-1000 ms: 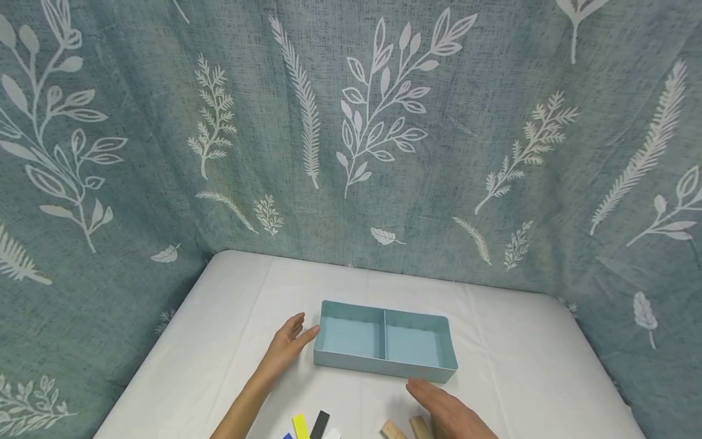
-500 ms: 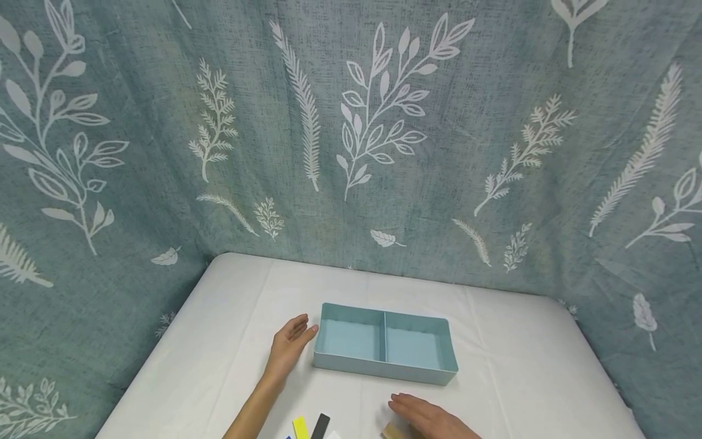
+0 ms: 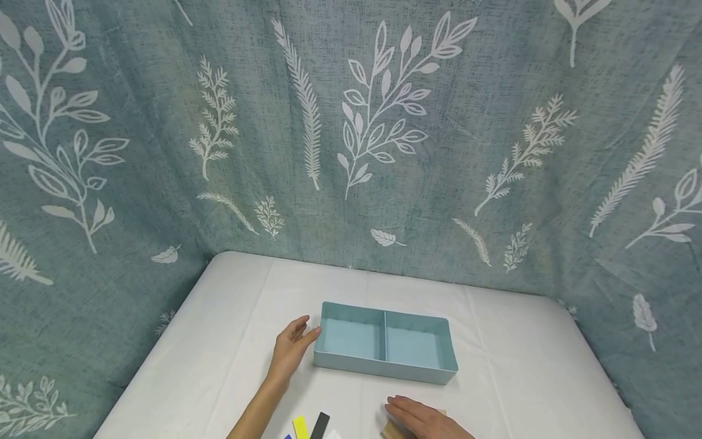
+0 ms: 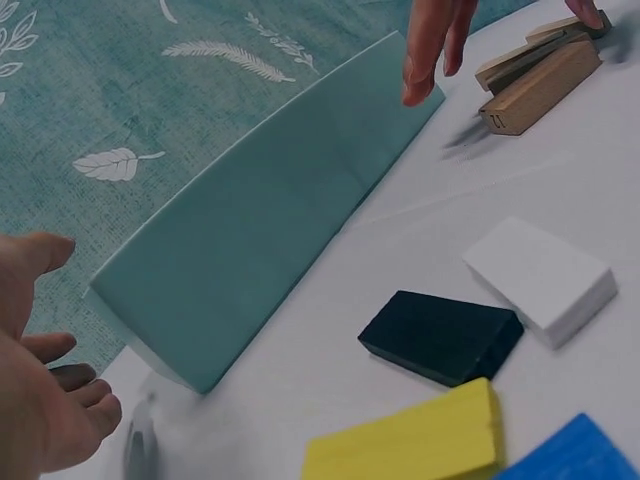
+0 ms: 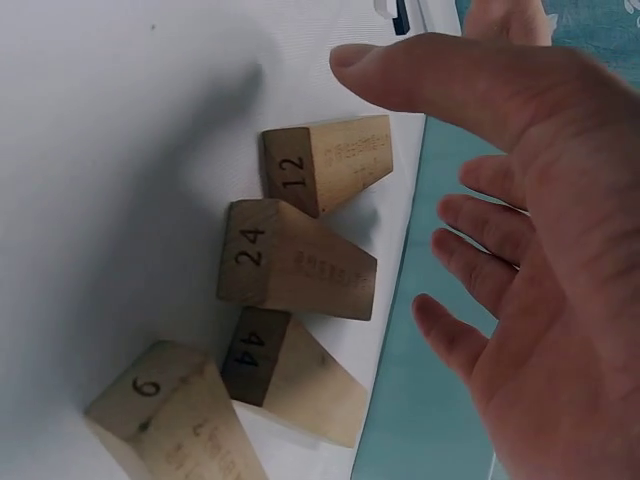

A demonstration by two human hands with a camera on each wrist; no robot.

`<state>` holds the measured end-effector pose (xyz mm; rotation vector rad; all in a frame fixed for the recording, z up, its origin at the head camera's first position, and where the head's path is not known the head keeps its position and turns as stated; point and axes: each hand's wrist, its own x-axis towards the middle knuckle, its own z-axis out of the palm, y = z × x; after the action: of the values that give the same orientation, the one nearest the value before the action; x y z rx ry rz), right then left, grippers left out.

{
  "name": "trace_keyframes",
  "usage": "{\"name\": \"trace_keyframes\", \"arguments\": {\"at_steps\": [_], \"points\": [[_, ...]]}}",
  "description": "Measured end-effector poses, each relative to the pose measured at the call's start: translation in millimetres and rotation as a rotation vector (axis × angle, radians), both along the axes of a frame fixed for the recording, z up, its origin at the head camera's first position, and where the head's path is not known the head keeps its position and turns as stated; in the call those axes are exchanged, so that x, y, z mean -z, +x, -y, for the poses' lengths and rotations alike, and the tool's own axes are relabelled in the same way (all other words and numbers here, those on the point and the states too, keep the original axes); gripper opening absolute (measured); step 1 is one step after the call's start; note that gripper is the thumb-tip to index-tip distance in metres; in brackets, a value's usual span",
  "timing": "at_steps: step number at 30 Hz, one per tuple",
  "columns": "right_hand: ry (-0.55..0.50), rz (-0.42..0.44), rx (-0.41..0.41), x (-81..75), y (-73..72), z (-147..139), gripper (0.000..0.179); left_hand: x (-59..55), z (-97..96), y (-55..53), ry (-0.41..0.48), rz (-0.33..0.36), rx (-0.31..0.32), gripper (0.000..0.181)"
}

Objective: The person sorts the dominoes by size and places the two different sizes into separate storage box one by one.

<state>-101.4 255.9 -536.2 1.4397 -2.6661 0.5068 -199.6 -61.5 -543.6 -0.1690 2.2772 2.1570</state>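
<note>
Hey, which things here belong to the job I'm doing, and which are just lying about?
Likely part of the job:
- blue-green tray, with your left hand beside it
- numbered wooden blocks, nearest your right hand

Apparently just lying about, with neither hand at them:
- yellow block
- black block
- white block
- blue block

Teal leaf-print cloth [image 3: 329,225] behind a white-topped table [image 3: 518,353].

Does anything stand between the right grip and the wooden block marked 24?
Nothing visible does. In the right wrist view, only open space separates the right grip from the block marked 24; block 12 and block 44 flank it.
</note>
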Motion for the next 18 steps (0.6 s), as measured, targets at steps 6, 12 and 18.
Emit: {"name": "trace_keyframes", "arguments": {"at_steps": [6,12,18], "points": [[0.017,0.032,0.002,3.9,-1.2,-1,0.063,1.2,-2.3,-1.0,-0.007,-0.004,0.008,0.069],[0.041,0.045,-0.005,9.6,-2.0,-4,0.063,2.2,-4.6,-0.9,-0.005,0.02,0.013,0.072],[0.089,0.054,-0.011,14.0,-4.7,-7,0.064,4.8,-7.2,-1.4,0.002,0.032,0.022,0.07]]}}
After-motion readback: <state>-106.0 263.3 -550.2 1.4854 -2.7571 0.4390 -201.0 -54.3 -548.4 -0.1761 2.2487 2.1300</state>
